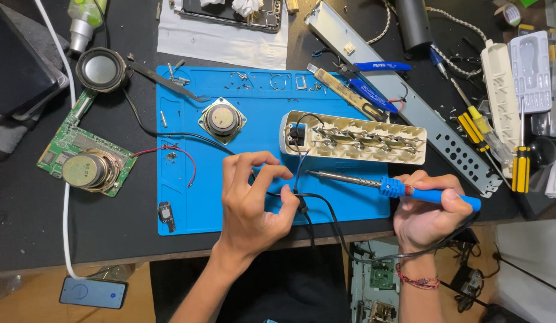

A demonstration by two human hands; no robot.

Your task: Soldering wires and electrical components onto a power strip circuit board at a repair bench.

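The person is leaning over a blue mat (pixel 188 203) on a dark table (pixel 26 209), and both hands are busy. The left hand (pixel 251 200) is curling in at the near middle of the mat, thumb and fingertips pinching a black cable (pixel 326 209) – not spread, not flat, a tight little grip right where the cable's thin wires rise toward the far side. The right hand (pixel 427 209) is closing around the blue handle of a soldering iron (pixel 374 182), fingers wrapped over it, thumb on top.

The iron is lying almost level, its long axis running right to left, the metal tip pointing left toward the pinched wires and ending just beside the left hand's fingertips. Beyond both hands, on the far side, an opened power strip (pixel 356 143) is sitting with its long axis left to right as well, brass contacts showing. Its left end, where the wires enter, is lying just beyond the left hand – nearer that hand than the right one. The iron's tip is hanging just near of that end, not touching the strip.

Left of the strip a loose speaker (pixel 222 119) is resting on the mat; further left, off the mat, a circuit board (pixel 65 146) with another speaker on top. Screwdrivers (pixel 517 161) are lying at the far right, and a phone (pixel 92 293) is sitting near the left edge.
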